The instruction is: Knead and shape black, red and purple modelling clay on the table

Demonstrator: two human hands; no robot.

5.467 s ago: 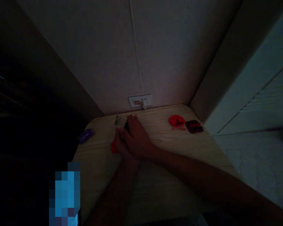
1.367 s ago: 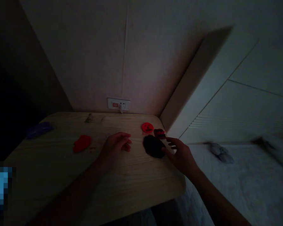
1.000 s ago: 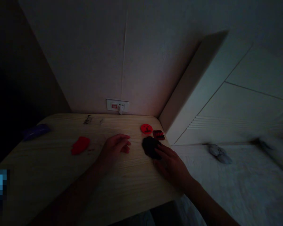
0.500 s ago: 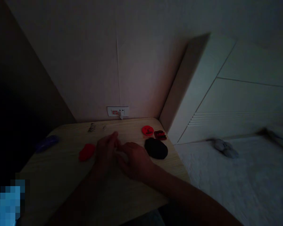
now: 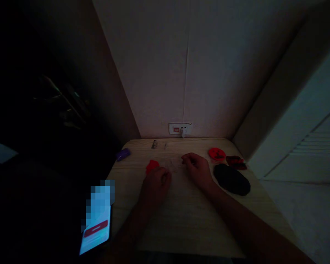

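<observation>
In the dim head view my left hand point(image 5: 155, 183) is low over the table, its fingers curled in at the near edge of a flat red lump point(image 5: 152, 165) that looks like modelling clay. The hand overlaps part of that lump. To the right, my right hand point(image 5: 199, 171) is closed with thumb and fingertips together; anything between them is too dark to make out. Beyond it lie a round red disc point(image 5: 217, 154) with dark marks, a dark red and black piece point(image 5: 235, 162), and a flat black oval point(image 5: 232, 179).
A purple object point(image 5: 123, 154) lies at the left edge of the wooden table point(image 5: 187, 227). A lit phone point(image 5: 97, 220) is at the lower left. On the wall behind is a socket point(image 5: 180, 128) with a plug in it. A pale panel point(image 5: 299, 139) stands to the right.
My hands were together and have moved apart, the left one now over the red lump's near edge. The view has turned left, bringing more of the phone into sight.
</observation>
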